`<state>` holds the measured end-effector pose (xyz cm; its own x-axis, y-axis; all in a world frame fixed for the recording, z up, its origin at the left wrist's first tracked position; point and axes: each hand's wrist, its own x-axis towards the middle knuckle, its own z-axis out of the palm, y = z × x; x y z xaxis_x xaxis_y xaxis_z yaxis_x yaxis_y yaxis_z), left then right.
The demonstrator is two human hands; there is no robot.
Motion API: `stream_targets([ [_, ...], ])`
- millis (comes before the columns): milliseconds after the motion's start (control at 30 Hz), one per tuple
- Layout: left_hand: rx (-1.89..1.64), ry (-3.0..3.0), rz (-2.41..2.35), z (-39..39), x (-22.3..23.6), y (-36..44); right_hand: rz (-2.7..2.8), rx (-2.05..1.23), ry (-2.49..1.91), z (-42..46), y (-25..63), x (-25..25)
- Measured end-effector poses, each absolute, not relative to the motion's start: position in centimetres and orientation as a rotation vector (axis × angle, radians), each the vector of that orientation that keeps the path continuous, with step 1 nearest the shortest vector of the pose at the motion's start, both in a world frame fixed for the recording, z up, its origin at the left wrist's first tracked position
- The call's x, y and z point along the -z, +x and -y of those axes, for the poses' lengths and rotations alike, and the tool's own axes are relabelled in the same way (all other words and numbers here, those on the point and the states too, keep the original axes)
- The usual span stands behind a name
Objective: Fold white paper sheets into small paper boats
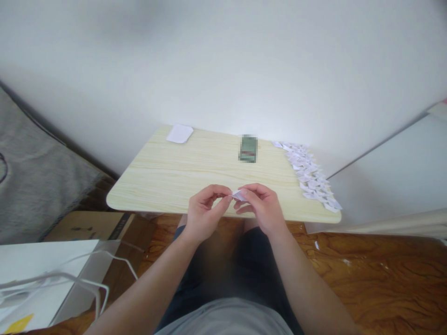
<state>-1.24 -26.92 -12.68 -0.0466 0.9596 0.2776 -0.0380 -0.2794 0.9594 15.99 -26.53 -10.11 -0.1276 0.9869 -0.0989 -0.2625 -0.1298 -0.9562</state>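
Note:
A small piece of folded white paper point(239, 195) is held between my two hands, above the front edge of the table point(209, 172). My left hand point(207, 207) pinches its left end between thumb and fingertips. On the other side, my right hand point(261, 204) grips it with the thumb on top and the fingers beneath. At the table's right side lie several folded white paper pieces point(307, 172) in a dense cluster. A stack of white paper sheets point(180, 133) rests at the back left corner.
A blurred green rectangular item point(248, 149) lies near the table's back edge, by the white wall point(223, 70). Lower left are a cardboard box point(87, 223), a white box point(70, 260) and white cables point(101, 288). Grey cloth point(42, 172) hangs at left.

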Motion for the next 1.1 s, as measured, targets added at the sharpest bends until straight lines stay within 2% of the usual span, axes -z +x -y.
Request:
stream_targets([
  [233,-1.551,1.545,-1.036,27.5,12.5,-1.2,1.132,-1.408,-1.046,27.0,16.4,9.2],
  [600,-1.581,1.572,-0.981,28.0,12.6,-1.3,1.070,-1.701,-0.879,26.6,17.4,9.9],
  [867,-1.303,1.428,-0.950,27.5,11.5,-2.2,1.264,-1.527,-0.968,27.0,17.3,9.1],
  [1000,-1.087,1.503,-1.025,27.2,10.9,-2.4,1.351,-1.450,-0.997,27.2,17.2,9.0],
  [1100,-1.066,1.580,-1.080,27.3,10.3,-2.4,1.402,-1.396,-1.051,27.2,17.5,9.0],
])
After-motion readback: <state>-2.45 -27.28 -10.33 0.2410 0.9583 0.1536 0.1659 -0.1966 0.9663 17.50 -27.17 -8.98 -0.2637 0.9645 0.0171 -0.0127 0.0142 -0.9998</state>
